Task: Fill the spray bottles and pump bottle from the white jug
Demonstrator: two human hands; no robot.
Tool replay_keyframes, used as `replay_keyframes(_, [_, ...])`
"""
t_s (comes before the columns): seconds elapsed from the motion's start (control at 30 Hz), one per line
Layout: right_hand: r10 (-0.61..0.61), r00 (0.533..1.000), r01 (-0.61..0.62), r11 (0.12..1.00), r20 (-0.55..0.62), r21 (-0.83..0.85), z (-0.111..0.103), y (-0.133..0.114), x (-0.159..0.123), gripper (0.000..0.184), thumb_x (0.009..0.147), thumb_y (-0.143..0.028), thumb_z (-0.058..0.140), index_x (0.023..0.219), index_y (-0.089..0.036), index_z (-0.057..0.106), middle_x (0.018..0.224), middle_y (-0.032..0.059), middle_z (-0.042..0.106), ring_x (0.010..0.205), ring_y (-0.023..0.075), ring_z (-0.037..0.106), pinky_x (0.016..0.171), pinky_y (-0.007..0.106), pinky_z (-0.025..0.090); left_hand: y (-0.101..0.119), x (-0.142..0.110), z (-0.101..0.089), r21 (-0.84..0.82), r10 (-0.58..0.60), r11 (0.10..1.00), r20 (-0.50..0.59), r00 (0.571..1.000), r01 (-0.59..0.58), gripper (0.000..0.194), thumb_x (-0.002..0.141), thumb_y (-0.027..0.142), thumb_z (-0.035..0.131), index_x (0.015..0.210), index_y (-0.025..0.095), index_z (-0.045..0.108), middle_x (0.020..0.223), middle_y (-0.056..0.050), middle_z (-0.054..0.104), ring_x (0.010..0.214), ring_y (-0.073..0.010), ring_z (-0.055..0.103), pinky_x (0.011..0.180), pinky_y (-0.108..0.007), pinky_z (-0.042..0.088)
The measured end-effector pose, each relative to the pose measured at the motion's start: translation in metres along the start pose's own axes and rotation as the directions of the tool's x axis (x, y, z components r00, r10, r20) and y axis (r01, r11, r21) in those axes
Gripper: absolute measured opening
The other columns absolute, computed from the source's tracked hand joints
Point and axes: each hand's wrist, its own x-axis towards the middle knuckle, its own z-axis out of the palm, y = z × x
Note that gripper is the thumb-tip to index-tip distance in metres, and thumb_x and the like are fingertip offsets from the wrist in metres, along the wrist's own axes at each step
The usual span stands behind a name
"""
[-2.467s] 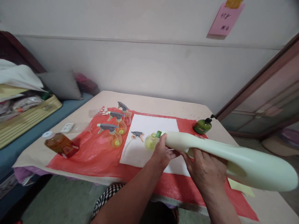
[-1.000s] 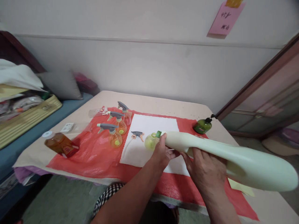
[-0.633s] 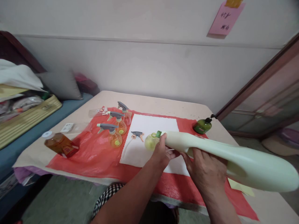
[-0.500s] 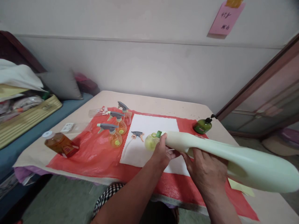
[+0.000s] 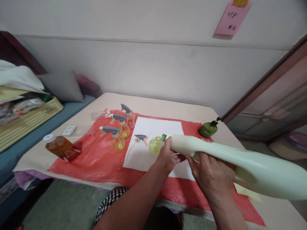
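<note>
A large pale green jug (image 5: pixel 254 163) lies tilted almost level, its green spout (image 5: pixel 163 137) close beside the mouth of a small round clear bottle (image 5: pixel 154 146). Yellowish-green liquid shows inside that bottle, which stands on a white cloth. My right hand (image 5: pixel 213 172) is closed around the jug's handle from below. At the jug's neck, my left hand (image 5: pixel 168 155) grips with thumb up; some of its fingers are hidden underneath. I cannot make out a stream of liquid. Left of the bottle rests a grey and peach spray head (image 5: pixel 141 138) with its thin tube.
Several spray bottles (image 5: pixel 118 142) stand on the red sheet (image 5: pixel 96 159), left of the white cloth (image 5: pixel 158 124). A large amber bottle (image 5: pixel 62 147) leans further left. A green pump bottle (image 5: pixel 208 129) is at the right rear, and yellow paper (image 5: pixel 247 192) lies under the jug.
</note>
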Motion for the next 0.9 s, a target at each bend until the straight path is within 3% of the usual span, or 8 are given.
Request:
replay_keyframes(0.33, [-0.019,1.0,0.019,1.0,-0.021,0.015,-0.002,0.0,0.001,0.037,0.092,-0.048,0.064,0.092,-0.011,0.065,0.086,0.0154,0.07,0.079,0.0256,0.063,0.083,0.037,0.048,0.002,-0.006,0.004,-0.006,0.003,1.0,0.044,0.999,-0.003,0.034,0.097,0.047,0.047,0.101,0.017,0.061,0.079,-0.005,0.064,0.065,-0.0168,0.06,0.07,-0.035,0.057])
replay_keyframes(0.9, [-0.02,0.998,0.02,1.0,-0.056,0.005,-0.004,0.0,0.003,0.036,0.09,-0.046,0.068,0.089,-0.011,0.064,0.081,0.0131,0.068,0.083,0.0271,0.066,0.075,0.035,0.044,0.003,-0.011,0.007,0.014,0.0,1.0,0.034,0.999,0.0,0.036,0.097,0.049,0.047,0.099,0.016,0.061,0.079,-0.005,0.062,0.069,-0.0192,0.059,0.078,-0.04,0.054])
